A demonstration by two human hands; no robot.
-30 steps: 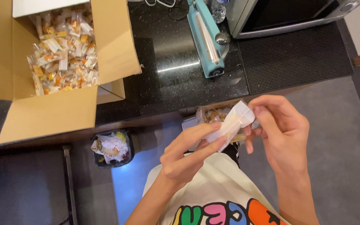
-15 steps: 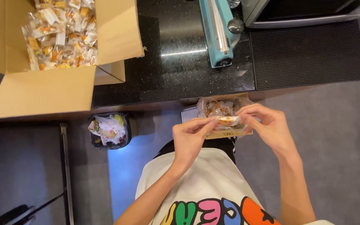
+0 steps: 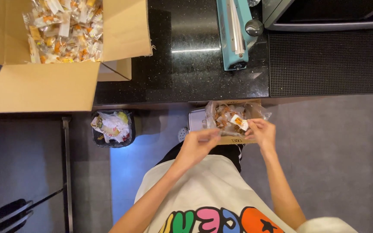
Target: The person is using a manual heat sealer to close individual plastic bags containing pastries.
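**Small packet held over a low box of sweets**

The right hand [image 3: 262,133] pinches a small white packet [image 3: 239,122] above the clear bag [image 3: 227,116] in the low box [image 3: 238,139], below the counter [image 3: 186,64] edge; the left hand [image 3: 197,144] hangs just beside, fingers curled, holding nothing visible.

Cream short-sleeved T-shirt [image 3: 203,190], loose fit, sleeves ending above the elbows. Chest print of big rounded cartoon letters in green, pink, blue and orange, outlined in black; the orange shape carries a small black star. Dark trousers [image 3: 227,151] below the shirt hem. 2 bare forearms; left hand [image 3: 195,146] and right hand [image 3: 262,131] without gloves.
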